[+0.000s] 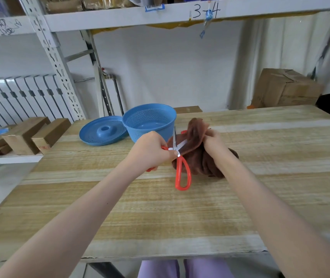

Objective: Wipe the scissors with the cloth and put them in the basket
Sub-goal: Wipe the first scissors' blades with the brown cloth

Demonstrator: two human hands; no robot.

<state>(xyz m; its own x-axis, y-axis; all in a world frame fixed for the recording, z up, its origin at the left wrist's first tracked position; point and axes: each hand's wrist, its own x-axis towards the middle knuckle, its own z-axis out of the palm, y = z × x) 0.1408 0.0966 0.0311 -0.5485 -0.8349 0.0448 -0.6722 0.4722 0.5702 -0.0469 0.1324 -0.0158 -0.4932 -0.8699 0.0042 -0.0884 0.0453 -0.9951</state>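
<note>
Orange-handled scissors (183, 173) are held above the wooden table (160, 207), blades spread open. My left hand (150, 151) grips them near the pivot and one handle loop; the other loop hangs down toward me. A brown cloth (196, 141) is bunched around one blade, and my right hand (214, 144) grips that cloth from the right. The second blade points up toward the blue perforated basket (150, 121), which stands upright just behind my hands. The blade inside the cloth is hidden.
A blue perforated lid (102, 131) lies to the left of the basket. Wooden blocks (29, 135) sit on a lower shelf at the left. A cardboard box (284, 89) stands behind the table's far right corner. A metal shelf beam (160, 15) runs overhead.
</note>
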